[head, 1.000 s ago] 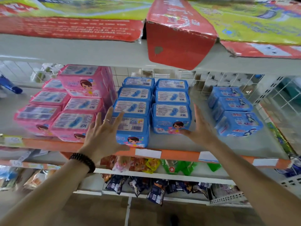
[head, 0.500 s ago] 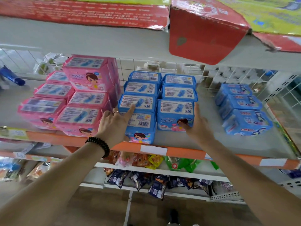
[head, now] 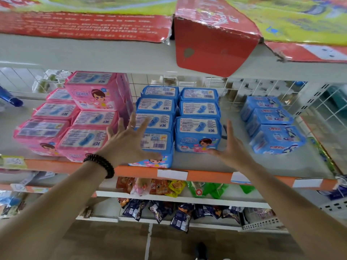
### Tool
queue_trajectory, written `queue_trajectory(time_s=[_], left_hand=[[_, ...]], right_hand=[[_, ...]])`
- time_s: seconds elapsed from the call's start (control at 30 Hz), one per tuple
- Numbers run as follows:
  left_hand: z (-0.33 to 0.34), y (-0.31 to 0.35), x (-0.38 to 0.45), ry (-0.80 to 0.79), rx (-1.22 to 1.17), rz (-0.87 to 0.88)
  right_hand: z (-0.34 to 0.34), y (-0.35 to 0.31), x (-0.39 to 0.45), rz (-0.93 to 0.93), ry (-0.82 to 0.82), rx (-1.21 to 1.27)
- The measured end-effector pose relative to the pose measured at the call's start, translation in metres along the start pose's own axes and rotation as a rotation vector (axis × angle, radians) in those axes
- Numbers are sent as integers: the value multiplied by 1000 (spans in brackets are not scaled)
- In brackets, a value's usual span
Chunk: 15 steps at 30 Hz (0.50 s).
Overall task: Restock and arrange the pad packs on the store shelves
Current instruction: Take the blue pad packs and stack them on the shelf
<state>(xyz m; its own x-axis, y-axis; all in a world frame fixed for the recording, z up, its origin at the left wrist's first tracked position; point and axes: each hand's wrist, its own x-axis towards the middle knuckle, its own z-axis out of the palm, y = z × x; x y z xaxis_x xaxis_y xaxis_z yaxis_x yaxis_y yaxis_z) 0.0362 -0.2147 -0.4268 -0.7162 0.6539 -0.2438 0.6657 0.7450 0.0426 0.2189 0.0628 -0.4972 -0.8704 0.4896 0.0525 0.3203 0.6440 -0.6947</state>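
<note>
a red cardboard box (head: pixel 212 40) sits on the upper shelf and juts out over its front edge, its corners torn. flat red-and-green cartons (head: pixel 84 19) lie on either side of it. a white wire grid (head: pixel 262 91) backs the middle shelf. a blue bottle (head: pixel 9 99) lies at the far left. below, snack packets (head: pixel 159 186) in red, yellow and green lie on a lower shelf, with dark blue packets (head: pixel 180 214) hanging beneath them. the floor (head: pixel 112 244) is brown.
</note>
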Motion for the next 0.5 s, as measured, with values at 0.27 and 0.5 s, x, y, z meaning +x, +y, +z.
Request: queue_trajectory(time_s=[0.27,0.5], left_hand=[[6,22,32,-29,-197,-72],[17,25,37,57,-116,-81]], right_hand=[[-11,-4,30,-94,-144,226],[16,11,44,14,-105,327]])
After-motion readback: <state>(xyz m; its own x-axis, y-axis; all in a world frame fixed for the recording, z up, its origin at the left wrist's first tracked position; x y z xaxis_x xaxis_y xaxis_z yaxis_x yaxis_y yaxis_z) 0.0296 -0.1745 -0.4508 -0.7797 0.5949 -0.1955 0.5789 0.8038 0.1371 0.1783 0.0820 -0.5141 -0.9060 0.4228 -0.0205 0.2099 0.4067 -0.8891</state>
